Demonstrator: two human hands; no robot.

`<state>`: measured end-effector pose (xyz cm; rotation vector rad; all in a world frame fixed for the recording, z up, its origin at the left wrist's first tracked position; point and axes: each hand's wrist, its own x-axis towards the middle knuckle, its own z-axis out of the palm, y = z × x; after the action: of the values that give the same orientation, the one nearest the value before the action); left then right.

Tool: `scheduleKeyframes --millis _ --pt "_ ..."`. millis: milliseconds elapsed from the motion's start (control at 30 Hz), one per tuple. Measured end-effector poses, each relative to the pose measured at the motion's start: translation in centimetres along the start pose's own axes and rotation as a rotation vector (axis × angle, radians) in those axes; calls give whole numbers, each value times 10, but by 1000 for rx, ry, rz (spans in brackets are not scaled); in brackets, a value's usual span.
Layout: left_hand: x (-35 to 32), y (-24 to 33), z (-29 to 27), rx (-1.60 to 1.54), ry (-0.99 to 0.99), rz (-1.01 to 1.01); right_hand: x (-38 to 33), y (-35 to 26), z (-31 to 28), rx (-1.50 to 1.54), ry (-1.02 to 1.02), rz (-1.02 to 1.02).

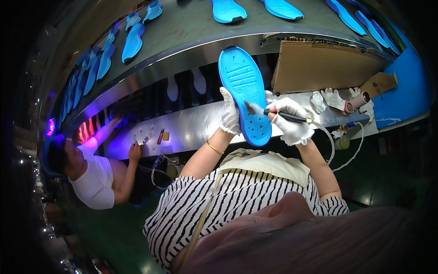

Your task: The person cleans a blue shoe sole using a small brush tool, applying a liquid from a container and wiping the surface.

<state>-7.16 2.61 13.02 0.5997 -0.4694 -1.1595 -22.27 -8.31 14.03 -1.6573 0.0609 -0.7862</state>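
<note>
A blue shoe sole (242, 73) with ribs and small holes is held upright over the metal bench. My left hand (229, 113), in a white fingerless knit glove, is closed on the sole's left edge. In a glove of the same kind, my right hand (293, 125) grips a brush (292, 117) with a black handle. Its bristles touch the middle of the sole's face or lie just over it. A pale hose (329, 139) runs from the handle's rear end down past my right wrist.
Beyond the metal bench (191, 125) runs a raised green belt (182, 29) bearing several blue soles (133, 42). Cardboard (319, 68), white gloves (335, 98) and a spool (360, 99) are at the right. A co-worker (93, 176) reaches over the bench at the left, near a yellow block (165, 136).
</note>
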Motion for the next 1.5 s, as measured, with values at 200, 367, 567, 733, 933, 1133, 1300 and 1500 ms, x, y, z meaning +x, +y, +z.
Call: scheduleKeyframes --millis 200,367,567,733,933,1133,1300,1500 --pt "17 14 -1 -303 -92 144 5 -16 7 -76 -181 -161" --pt "19 25 6 -313 -138 294 1 -7 8 102 11 -7" --pt "21 38 -2 -253 -295 361 2 -16 2 295 -253 214" --pt "22 46 -10 -27 -381 295 6 -13 -1 127 -81 89" --pt "27 55 5 412 -306 191 18 -14 -13 28 -393 405" --pt "35 58 2 611 -147 1 21 -27 -14 185 -367 434" --pt "46 62 13 708 31 -199 19 -18 0 -108 -367 151" --pt "54 57 11 764 130 -254 29 -19 -12 -37 -428 228"
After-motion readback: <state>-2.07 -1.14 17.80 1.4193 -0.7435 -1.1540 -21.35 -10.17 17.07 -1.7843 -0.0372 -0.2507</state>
